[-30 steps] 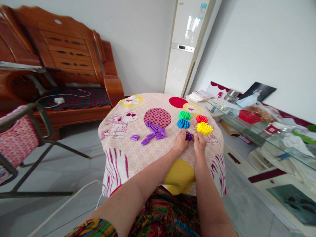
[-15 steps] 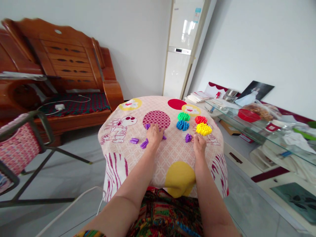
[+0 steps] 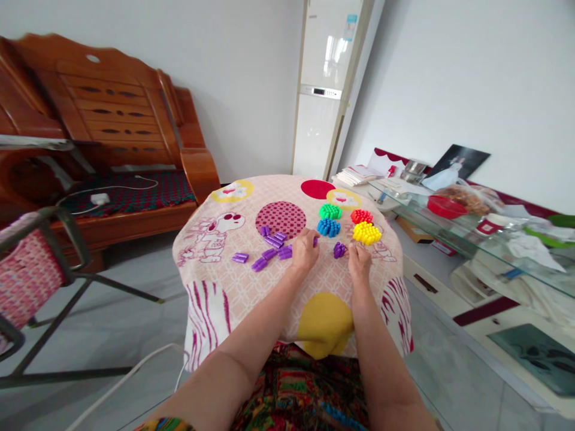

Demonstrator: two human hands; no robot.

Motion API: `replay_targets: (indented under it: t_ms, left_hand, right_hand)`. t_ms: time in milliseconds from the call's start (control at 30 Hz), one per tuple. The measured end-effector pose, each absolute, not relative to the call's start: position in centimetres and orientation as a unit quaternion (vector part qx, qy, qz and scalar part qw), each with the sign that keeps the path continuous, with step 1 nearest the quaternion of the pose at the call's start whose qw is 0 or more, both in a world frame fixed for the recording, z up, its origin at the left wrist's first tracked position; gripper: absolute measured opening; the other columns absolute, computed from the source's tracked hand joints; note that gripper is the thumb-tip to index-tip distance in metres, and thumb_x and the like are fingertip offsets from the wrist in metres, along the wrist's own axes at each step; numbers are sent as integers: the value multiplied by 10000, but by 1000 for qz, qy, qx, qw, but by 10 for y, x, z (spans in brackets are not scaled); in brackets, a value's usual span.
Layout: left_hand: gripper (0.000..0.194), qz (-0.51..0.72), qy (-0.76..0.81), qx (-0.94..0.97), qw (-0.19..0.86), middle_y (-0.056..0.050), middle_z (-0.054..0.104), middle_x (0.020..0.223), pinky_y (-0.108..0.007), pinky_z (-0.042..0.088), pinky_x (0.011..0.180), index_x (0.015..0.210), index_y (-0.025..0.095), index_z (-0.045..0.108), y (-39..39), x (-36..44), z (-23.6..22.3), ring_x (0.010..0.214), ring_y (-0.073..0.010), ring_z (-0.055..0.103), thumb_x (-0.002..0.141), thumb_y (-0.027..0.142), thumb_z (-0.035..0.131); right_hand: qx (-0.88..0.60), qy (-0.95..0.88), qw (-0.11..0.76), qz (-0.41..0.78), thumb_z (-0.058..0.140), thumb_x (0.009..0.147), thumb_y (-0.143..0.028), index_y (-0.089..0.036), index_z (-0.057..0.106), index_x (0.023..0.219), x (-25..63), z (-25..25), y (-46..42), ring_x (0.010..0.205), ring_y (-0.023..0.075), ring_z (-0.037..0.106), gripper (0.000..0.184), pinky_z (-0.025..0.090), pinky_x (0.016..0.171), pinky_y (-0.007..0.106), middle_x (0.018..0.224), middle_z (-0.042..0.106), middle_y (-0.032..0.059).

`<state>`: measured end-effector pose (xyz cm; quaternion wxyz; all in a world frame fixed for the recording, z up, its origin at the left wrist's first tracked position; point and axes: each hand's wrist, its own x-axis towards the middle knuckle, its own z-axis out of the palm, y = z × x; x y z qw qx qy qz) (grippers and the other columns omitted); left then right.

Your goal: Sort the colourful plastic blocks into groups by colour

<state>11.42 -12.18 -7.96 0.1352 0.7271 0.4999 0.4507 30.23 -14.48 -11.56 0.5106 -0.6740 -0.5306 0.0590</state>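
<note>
My left hand is closed, with a small purple plastic piece showing at its fingertips. Left of it, several loose purple pieces lie scattered on the patterned tablecloth, some in pairs. My right hand has its fingers drawn together at the right side of a small purple cluster of such pieces; the fingertips appear to grip its edge. Beyond the hands sit a blue cluster, a green cluster, a red cluster and a yellow cluster.
The round table is covered by a cloth with printed figures. To the right stands a glass-topped cabinet with a red bowl, papers and bags. A wooden bench and a folding chair are on the left; a white cable crosses the floor.
My left hand has moved right, from over the scattered purple pieces towards the purple cluster, with a purple piece in its fingers. My right hand stays by the cluster. The view has shifted slightly.
</note>
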Motion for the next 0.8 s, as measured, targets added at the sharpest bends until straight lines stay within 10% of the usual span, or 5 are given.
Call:
replay_targets:
  t_ms: [800]
  left_hand:
    - [523,376,401,770,325,-30,686,1102,-327,552,828,1176,204,582,-116,138,-86,752,-133,650,679,67,667]
  right_hand:
    - [-664,-538,516,60,385,882,-563,-221,558,600,302,-113,-149,629,199,507,476,385,646,325,599,599,51]
